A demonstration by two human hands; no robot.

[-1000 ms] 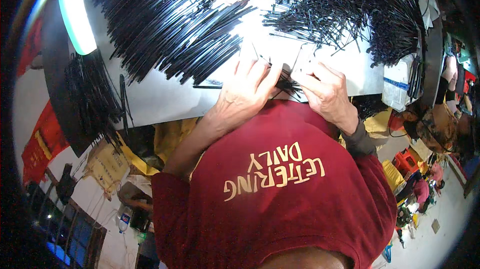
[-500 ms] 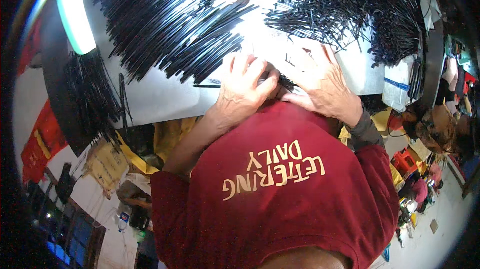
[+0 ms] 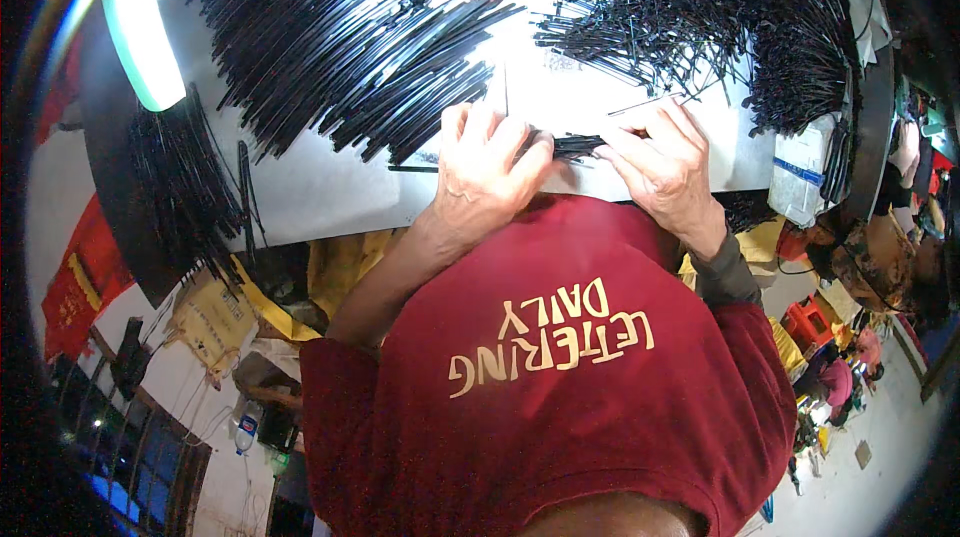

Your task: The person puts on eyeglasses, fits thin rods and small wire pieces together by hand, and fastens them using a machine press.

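A hand could slide along the near edge of the white table (image 3: 340, 195), left of the left hand (image 3: 490, 162), but the big pile of black sticks (image 3: 320, 47) blocks the way farther in. Past both hands, a bare patch runs up between that pile and the messy black heap (image 3: 650, 17) (it's so bright there that I may miss thin sticks). A small black bundle (image 3: 577, 146) blocks the gap between the left hand and the right hand (image 3: 665, 162).

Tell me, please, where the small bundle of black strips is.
In the head view's upper half, slightly right of centre, the bundle lies between the left hand and the right hand, just above the red shirt.
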